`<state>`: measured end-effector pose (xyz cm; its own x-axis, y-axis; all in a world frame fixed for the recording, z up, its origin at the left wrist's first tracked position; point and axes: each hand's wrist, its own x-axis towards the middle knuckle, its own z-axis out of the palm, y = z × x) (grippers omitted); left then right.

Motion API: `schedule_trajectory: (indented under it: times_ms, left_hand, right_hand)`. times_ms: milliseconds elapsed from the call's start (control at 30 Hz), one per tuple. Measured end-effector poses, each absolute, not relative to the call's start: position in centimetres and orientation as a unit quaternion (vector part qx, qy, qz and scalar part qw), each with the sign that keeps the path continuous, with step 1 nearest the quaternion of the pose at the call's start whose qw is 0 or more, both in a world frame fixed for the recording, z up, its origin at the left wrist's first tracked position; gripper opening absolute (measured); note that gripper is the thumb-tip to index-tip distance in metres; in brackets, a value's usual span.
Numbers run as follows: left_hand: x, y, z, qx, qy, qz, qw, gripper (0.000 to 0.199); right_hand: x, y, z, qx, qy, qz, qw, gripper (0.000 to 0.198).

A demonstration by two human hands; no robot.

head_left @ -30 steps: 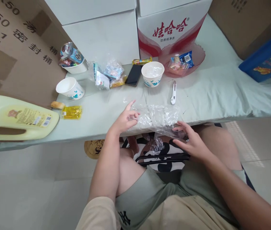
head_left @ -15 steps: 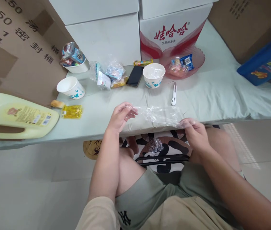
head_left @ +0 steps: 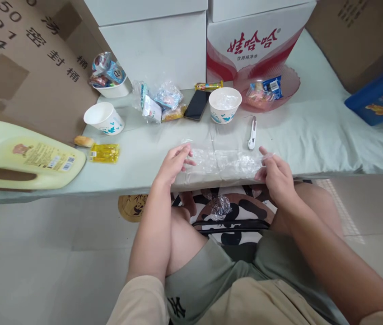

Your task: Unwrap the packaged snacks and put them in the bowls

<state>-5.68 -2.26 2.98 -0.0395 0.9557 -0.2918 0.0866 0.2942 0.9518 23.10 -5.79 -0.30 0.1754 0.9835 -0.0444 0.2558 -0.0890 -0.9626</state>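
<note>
A clear plastic wrapper [head_left: 223,162], crinkled and see-through, is stretched sideways between my hands over the table's front edge. My left hand [head_left: 176,163] pinches its left end between thumb and forefinger. At its other end, my right hand [head_left: 276,175] grips the plastic, closed with the thumb on top. Just beyond the wrapper lies a white utility knife [head_left: 252,133]. Behind that stands a paper bowl [head_left: 225,106] with blue print and crumpled clear plastic inside.
Left are an empty paper bowl [head_left: 105,119], a bread roll [head_left: 83,141], a yellow packet [head_left: 105,153] and a large yellow jug [head_left: 25,158]. Farther back are wrapped snacks [head_left: 159,101], a phone [head_left: 197,104] and a pink glass bowl [head_left: 257,104]. Boxes [head_left: 154,49] line the back.
The wrapper has been spread wider and flatter between my hands. My right hand has turned slightly and risen a little. The view has shifted slightly, moving the table items rightward.
</note>
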Motion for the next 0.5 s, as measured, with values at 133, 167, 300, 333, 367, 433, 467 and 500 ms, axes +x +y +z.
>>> schedule_trajectory:
  times_ms: [133, 167, 300, 333, 367, 433, 467, 500]
  left_hand:
    - [-5.9, -1.8, 2.9, 0.375, 0.633, 0.440, 0.515, 0.043]
    - [-6.0, -1.8, 2.9, 0.367, 0.637, 0.441, 0.515, 0.043]
    - [-6.6, -2.0, 3.0, 0.376, 0.615, 0.406, 0.561, 0.029]
    - [-6.7, -2.1, 3.0, 0.385, 0.605, 0.390, 0.578, 0.026]
    - [-6.7, -2.2, 2.9, 0.394, 0.599, 0.376, 0.587, 0.024]
    - [-6.7, -2.1, 2.6, 0.412, 0.609, 0.366, 0.571, 0.018]
    - [-6.6, -2.0, 2.3, 0.420, 0.621, 0.368, 0.549, 0.016]
    - [-6.5, -1.8, 2.0, 0.430, 0.634, 0.372, 0.525, 0.017]
  right_hand:
    - [22.9, -6.3, -0.4, -0.604, -0.451, 0.440, 0.489, 0.032]
    - [22.8, -6.5, -0.3, -0.602, -0.454, 0.446, 0.483, 0.030]
    - [22.4, -7.1, 0.0, -0.617, -0.426, 0.467, 0.468, 0.027]
    - [22.3, -7.1, 0.0, -0.621, -0.406, 0.468, 0.479, 0.026]
    - [22.2, -7.1, 0.0, -0.625, -0.389, 0.466, 0.491, 0.025]
    - [22.2, -7.0, 0.0, -0.630, -0.368, 0.461, 0.505, 0.027]
    - [22.3, -7.0, 0.0, -0.632, -0.364, 0.462, 0.504, 0.028]
    - [22.4, -7.1, -0.1, -0.634, -0.363, 0.464, 0.501, 0.031]
